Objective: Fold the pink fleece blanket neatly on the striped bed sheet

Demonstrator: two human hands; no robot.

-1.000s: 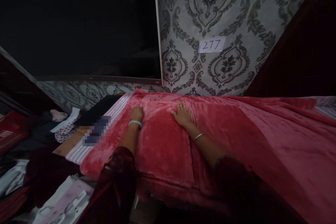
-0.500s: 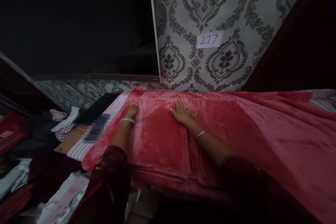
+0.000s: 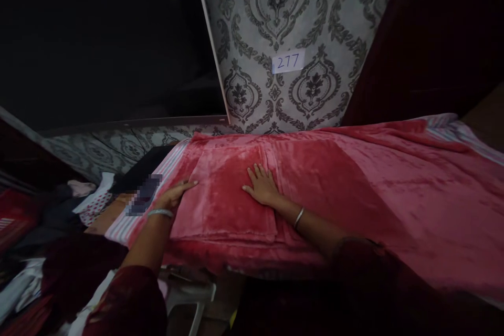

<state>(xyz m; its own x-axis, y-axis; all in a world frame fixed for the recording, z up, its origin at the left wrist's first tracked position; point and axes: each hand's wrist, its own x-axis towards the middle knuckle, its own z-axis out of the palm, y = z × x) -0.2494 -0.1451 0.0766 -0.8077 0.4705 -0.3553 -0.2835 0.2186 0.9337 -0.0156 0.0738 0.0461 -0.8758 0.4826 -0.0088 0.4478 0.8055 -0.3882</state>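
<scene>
A folded rectangle of red plush fabric (image 3: 232, 210) lay on a broad red plush blanket (image 3: 405, 184), the right hand (image 3: 263, 187) spread flat on it, grasping nothing, the left hand (image 3: 172, 197) at its left edge, whether pinching I couldn't tell. A pixelated dark item (image 3: 145, 194) lay over the blanket's striped border (image 3: 174, 163), near a red-dotted white cloth (image 3: 95, 203).

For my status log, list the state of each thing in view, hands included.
Folded red cloth: folded, lying flat
Red cloth at right: spread out, creased
Right hand: open, fingers spread on the folded red cloth
Left hand: at its left edge, grip unclear
Screen: dark
</scene>
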